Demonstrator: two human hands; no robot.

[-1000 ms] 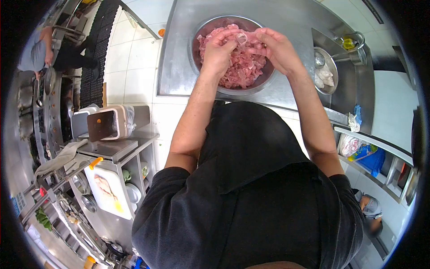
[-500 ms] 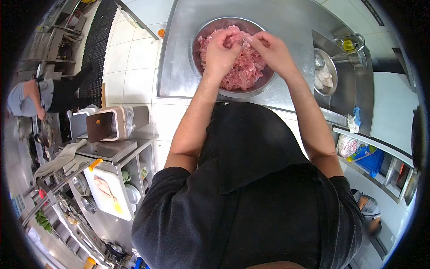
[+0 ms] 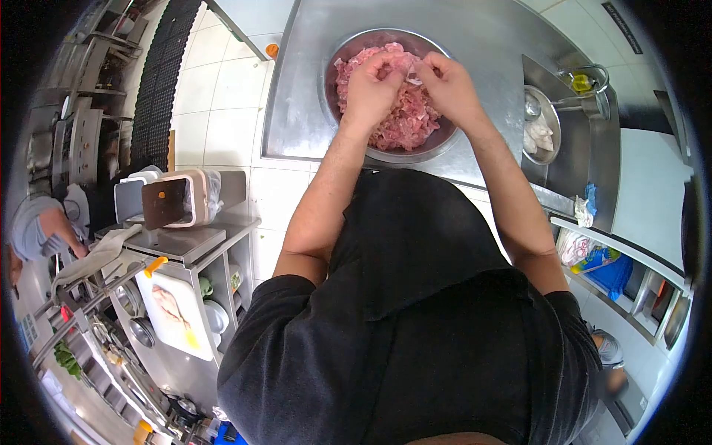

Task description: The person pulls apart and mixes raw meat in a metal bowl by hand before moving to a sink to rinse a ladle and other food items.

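Observation:
A wide metal bowl (image 3: 446, 134) full of raw, pink sliced meat (image 3: 408, 122) stands on the steel counter. Above the meat, my left hand (image 3: 373, 89) and my right hand (image 3: 449, 89) face each other with fingers curled and pinched. Between their fingertips stretches a small pale-pink piece of meat (image 3: 412, 76), held from both sides. My fingers partly cover this piece, so its full shape is hidden.
Right of the steel counter (image 3: 482, 44) is a sink (image 3: 578, 148) with a metal bowl (image 3: 558, 119) of pale chunks. Left stand plastic bins (image 3: 200, 200) and a white cutting board (image 3: 167, 326). A co-worker (image 3: 44, 230) is at the far left; another person (image 3: 612, 348) shows lower right.
My hands stay over the bowl, fingertips still together on the meat, with only slight finger movement. The co-worker at left has moved down the view. The whole view has shifted slightly.

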